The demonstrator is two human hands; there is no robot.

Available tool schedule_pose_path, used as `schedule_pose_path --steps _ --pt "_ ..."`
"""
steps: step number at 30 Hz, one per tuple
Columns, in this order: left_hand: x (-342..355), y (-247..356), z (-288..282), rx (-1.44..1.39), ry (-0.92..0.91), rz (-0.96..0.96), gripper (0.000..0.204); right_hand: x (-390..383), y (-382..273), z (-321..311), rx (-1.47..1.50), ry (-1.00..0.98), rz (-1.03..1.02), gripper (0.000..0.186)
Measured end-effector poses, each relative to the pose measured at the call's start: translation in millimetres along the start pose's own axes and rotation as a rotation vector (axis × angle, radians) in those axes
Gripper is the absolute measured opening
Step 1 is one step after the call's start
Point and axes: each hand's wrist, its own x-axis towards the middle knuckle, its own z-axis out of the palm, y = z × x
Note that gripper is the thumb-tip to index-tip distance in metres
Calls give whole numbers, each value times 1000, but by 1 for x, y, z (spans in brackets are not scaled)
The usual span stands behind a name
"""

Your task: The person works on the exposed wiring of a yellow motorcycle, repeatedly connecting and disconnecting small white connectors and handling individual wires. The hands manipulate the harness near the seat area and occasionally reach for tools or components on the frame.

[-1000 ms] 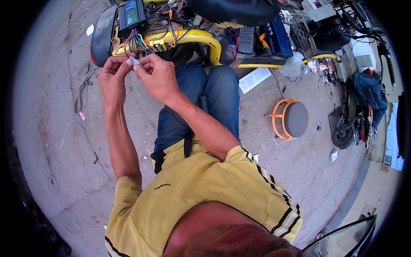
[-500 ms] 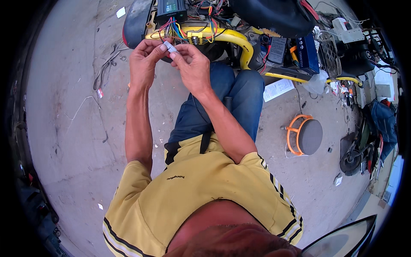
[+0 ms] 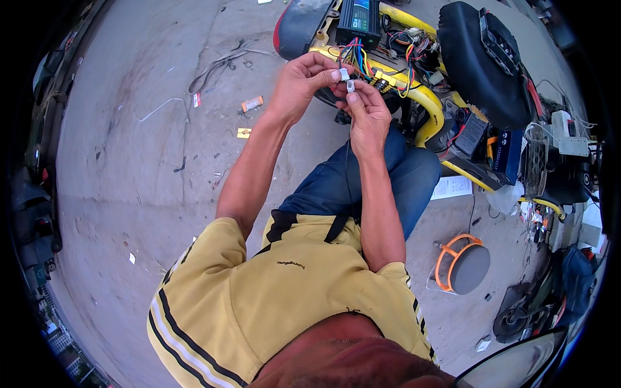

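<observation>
Between thumb and fingers, my left hand (image 3: 299,87) pinches a white plastic plug connector (image 3: 343,75). A second white connector (image 3: 350,85) is pinched in my right hand (image 3: 369,119), its open end facing up. The two connectors sit close together, with a small gap seeming to part them. Just beyond my fingers, a bundle of coloured wires (image 3: 356,50) runs from a black controller box (image 3: 358,26). The box rests on a vehicle with a yellow tube frame (image 3: 424,100). My fingers partly hide the wires at the connectors.
A black seat (image 3: 482,71) is tipped up on the vehicle's right. A blue box (image 3: 508,155) lies on its footboard. An orange-framed stool (image 3: 467,265) stands at my right. On the floor at left are a strap (image 3: 223,64) and a small orange-white packet (image 3: 252,103).
The two white connectors, together half a second ago, now appear apart. My view has turned, so hands and vehicle sit further right in the picture.
</observation>
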Motion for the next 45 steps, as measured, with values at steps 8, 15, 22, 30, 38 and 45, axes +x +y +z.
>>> schedule_pose_path --steps 8,15,22,30,38,45 --pt "3 -3 -1 -7 -30 -23 11 2 11 -11 136 -68 -67 25" --pt "0 -16 -8 -63 -35 -50 12 1 13 -19 86 -122 -133 24" --pt "-1 -19 -11 -169 -49 -20 14 -1 6 -18 -112 -80 -115 26" --pt "0 -25 -9 -96 -13 57 14 -5 3 3 -291 79 -138 27" --pt "0 -17 -4 -5 11 85 14 -4 -6 10 -499 116 -201 24" --pt "2 -23 -8 -79 56 30 12 -2 -7 9 -527 89 -191 24"
